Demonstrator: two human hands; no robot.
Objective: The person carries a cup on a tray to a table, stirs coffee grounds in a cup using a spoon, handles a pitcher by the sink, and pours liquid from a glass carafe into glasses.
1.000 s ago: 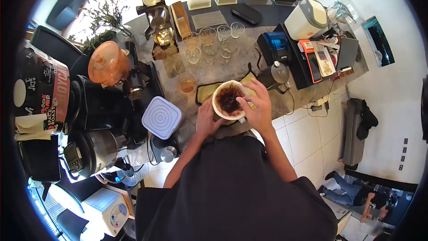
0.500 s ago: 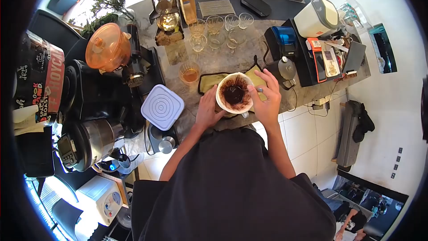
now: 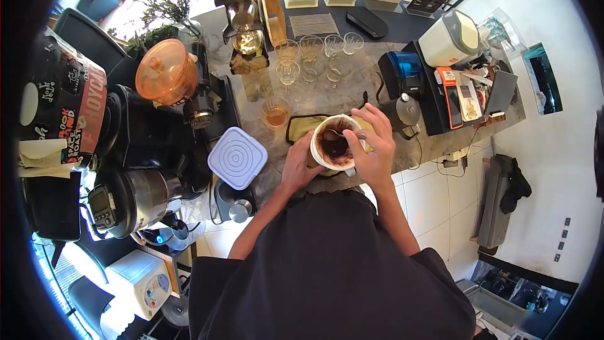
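Near the counter's front edge stands a white cup [image 3: 319,152] with dark brown contents and brown smears on its inner wall. My left hand [image 3: 300,162] is wrapped against the cup's left side. A small metal spoon [image 3: 348,133] dips into the cup, its handle pinched between the thumb and fingers of my right hand [image 3: 376,149]. Under and behind the cup lies a green cloth with dark edging [image 3: 304,127]. A glass of amber liquid [image 3: 275,114] stands to the left of the cloth.
Several clear glasses [image 3: 311,56] stand farther back. A lidded square container [image 3: 238,158] is left of my left hand. To the right are a metal pitcher [image 3: 408,111], a blue-topped device [image 3: 406,66] and a black tray [image 3: 431,102] with cables below.
The spoon's bowl now shows inside the cup, with its handle lying flatter. My left hand remains at the cup. The camera view has shifted slightly, and the person at the lower right is mostly out of view.
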